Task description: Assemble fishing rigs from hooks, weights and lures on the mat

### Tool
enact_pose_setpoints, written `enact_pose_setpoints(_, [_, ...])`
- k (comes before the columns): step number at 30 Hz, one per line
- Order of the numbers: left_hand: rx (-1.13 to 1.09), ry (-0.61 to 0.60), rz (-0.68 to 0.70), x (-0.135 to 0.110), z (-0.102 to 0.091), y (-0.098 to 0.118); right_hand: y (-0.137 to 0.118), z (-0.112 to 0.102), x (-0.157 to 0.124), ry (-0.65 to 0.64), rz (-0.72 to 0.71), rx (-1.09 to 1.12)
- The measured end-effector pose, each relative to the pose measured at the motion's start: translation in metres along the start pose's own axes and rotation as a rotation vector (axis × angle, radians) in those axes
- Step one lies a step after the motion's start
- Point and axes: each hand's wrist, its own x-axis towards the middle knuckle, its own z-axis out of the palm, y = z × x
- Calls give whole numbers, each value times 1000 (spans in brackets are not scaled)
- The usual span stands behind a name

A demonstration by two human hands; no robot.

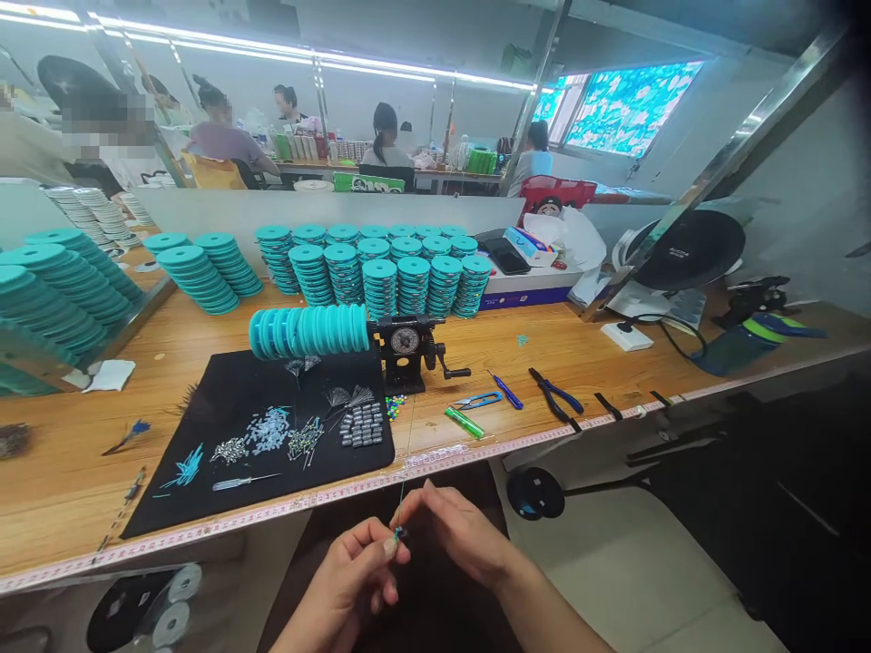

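In front of the bench edge, my left hand (357, 571) is closed, its thumb and index finger pinching a small dark piece with teal bits (401, 534). A thin line (402, 494) runs upward from that piece toward the table. Right beside it is my right hand (466, 535), fingers pressed together and bent toward the piece; what its fingertips hold is hidden. Beyond both hands a black mat (286, 481) carries translucent beads (269, 429), grey metal cylinders (362, 423), small silvery parts (229, 450), teal tubes (187, 467) and a screwdriver (245, 482).
A crank winder (405, 354) holds a row of teal spools (309, 331); stacked spools (377, 263) stand behind. Blue scissors (478, 401), a blue screwdriver (504, 390), pliers (556, 394) and a green tube (464, 423) lie rightward. A measuring tape (306, 501) lines the edge. People sit beyond.
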Motion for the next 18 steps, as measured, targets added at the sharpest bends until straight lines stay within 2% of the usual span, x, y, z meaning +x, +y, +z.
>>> enact_pose_setpoints(2, [-18,-3,-7,0,2,-2,4,-3,0,-23,34,61])
enact_pose_setpoints(11, [-110,-27,49,4,3,-17,12,-2,1,15,17,-113])
enact_pose_setpoints(18, [-183,-37,-4,9,3,-34,18,-4,-4,10,41,-195])
